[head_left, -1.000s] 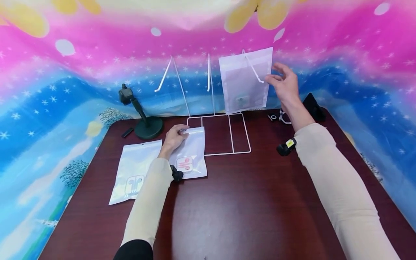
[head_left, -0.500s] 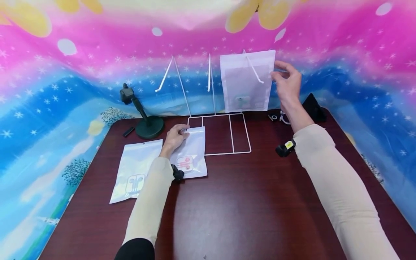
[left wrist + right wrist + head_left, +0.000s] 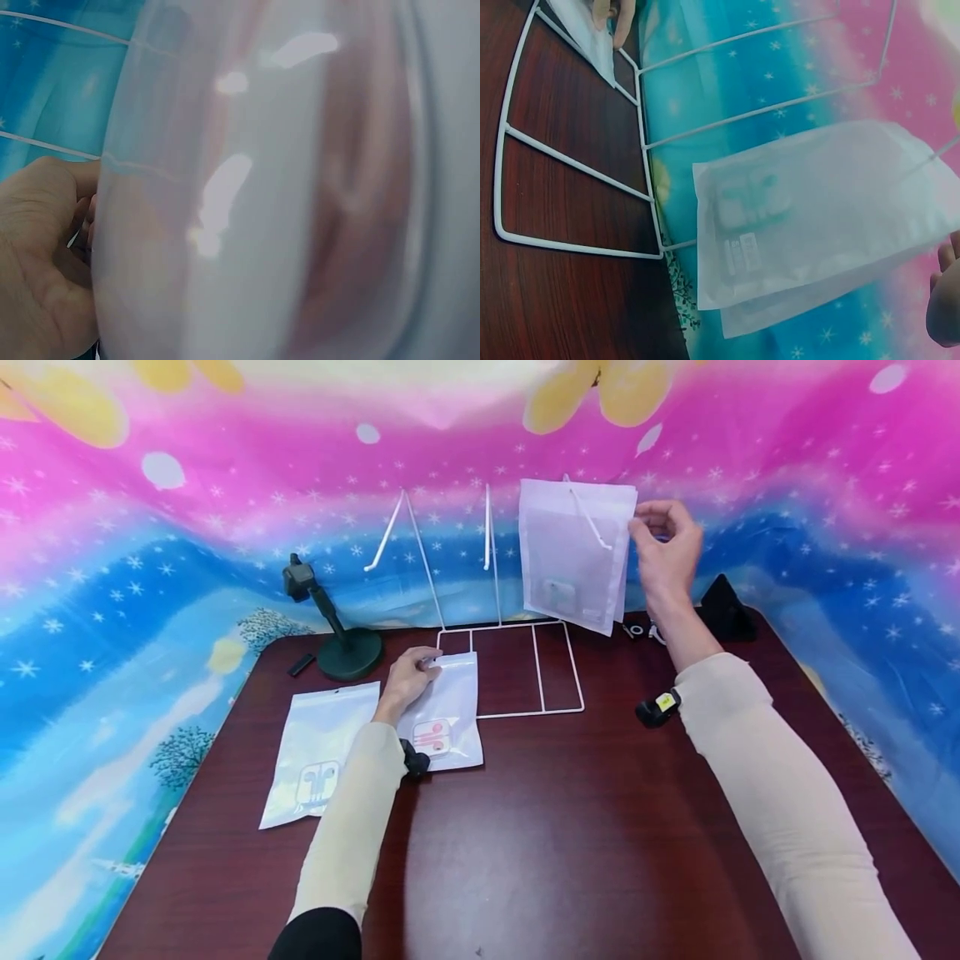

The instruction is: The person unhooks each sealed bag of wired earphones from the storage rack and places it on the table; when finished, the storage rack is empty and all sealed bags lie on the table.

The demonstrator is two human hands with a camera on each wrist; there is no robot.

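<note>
A white wire rack (image 3: 525, 668) stands at the table's back. From its right hook hang two overlapping translucent pouches (image 3: 573, 556), the front one with earphones inside (image 3: 817, 225). My right hand (image 3: 643, 525) pinches their upper right corner, and they hang slightly askew. On the table lies a pouch with pink earphones (image 3: 446, 718). My left hand (image 3: 429, 662) holds its top left edge with curled fingers. In the left wrist view that pouch (image 3: 285, 195) fills the frame beside my palm (image 3: 37, 255).
A second pouch with white earphones (image 3: 318, 752) lies left of my left arm. A black stand (image 3: 341, 647) and a small black stick (image 3: 300, 664) sit at the back left. A black wedge (image 3: 726, 606) and small bits (image 3: 633, 629) sit at the back right.
My right hand has closed from spread fingers onto the hanging pouches' upper right corner, and the pouches have swung askew. My left hand stays on the pink-earphone pouch.
</note>
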